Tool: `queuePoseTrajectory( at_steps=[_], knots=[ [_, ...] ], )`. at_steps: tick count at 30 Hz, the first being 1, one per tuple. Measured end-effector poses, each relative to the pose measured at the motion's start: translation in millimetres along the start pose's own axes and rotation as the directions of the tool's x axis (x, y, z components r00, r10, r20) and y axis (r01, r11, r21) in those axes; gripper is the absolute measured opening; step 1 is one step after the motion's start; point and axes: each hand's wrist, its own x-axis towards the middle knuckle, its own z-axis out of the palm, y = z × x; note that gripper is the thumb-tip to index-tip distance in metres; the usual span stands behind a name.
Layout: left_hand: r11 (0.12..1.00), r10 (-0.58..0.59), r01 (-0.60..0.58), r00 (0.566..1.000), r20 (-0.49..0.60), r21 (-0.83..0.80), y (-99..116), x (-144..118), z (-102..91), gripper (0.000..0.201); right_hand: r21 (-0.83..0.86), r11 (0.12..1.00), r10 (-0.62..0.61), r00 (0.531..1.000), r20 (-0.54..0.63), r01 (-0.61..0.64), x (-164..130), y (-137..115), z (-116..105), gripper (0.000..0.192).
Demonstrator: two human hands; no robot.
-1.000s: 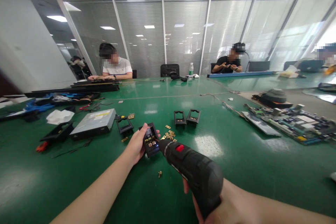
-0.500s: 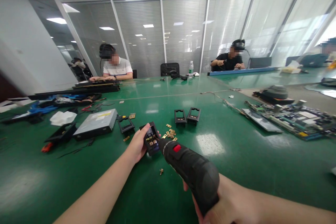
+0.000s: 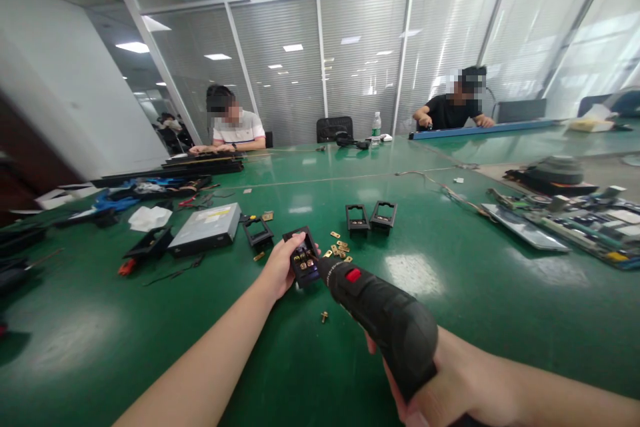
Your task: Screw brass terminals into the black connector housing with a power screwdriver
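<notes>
My left hand (image 3: pixel 281 268) is closed round a black plastic housing (image 3: pixel 309 275), tilted so its inside with several brass screw terminals faces me. In my right hand (image 3: pixel 440 383) is a black cordless screwdriver (image 3: pixel 387 310) with a red switch on top. Its nose points at the housing's right side; whether the bit touches a screw is hidden. Just beyond the housing lie several small brass plates (image 3: pixel 341 248). A brass screw (image 3: pixel 325 317) lies on the green table nearer to me.
Two black frames (image 3: pixel 383 217) stand beyond the brass plates, and another black frame (image 3: pixel 259 232) is to the left. A silver disc drive (image 3: pixel 206 230) lies farther left. Circuit boards (image 3: pixel 585 227) cover the right side. Two people sit across the table (image 3: pixel 280 177).
The whole view has shifted, so everything appears a little farther right. Both hands keep their grip, and the screwdriver stays against or close to the housing.
</notes>
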Motion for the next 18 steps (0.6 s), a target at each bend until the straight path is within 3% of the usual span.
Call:
queuePoseTrajectory(
  at_steps=[5, 10, 14, 18],
  knots=[
    [1.000, -0.006, 0.006, 1.000, -0.023, -0.001, 0.0, -0.8, -1.5, 0.025, 0.089, 0.996, -0.007, 1.000, 0.021, 0.005, 1.2, 3.0, -2.0, 0.080],
    [1.000, -0.008, 0.008, 1.000, -0.005, 0.014, -0.2, -0.3, -1.9, 0.026, 0.033, 0.999, -0.011, 1.000, 0.026, 0.010, 1.1, 0.3, -2.4, 0.059],
    [1.000, -0.011, 0.011, 1.000, -0.017, 0.022, -0.1, -0.5, -1.9, 0.025, 0.033, 0.999, 0.008, 0.999, 0.039, -0.009, 0.5, -1.9, -0.9, 0.079],
    [1.000, -0.003, 0.003, 1.000, -0.009, 0.027, 0.4, -1.4, -1.9, 0.024, 0.078, 0.997, 0.003, 1.000, 0.022, -0.005, 0.4, -3.5, 1.3, 0.074]
  ],
)
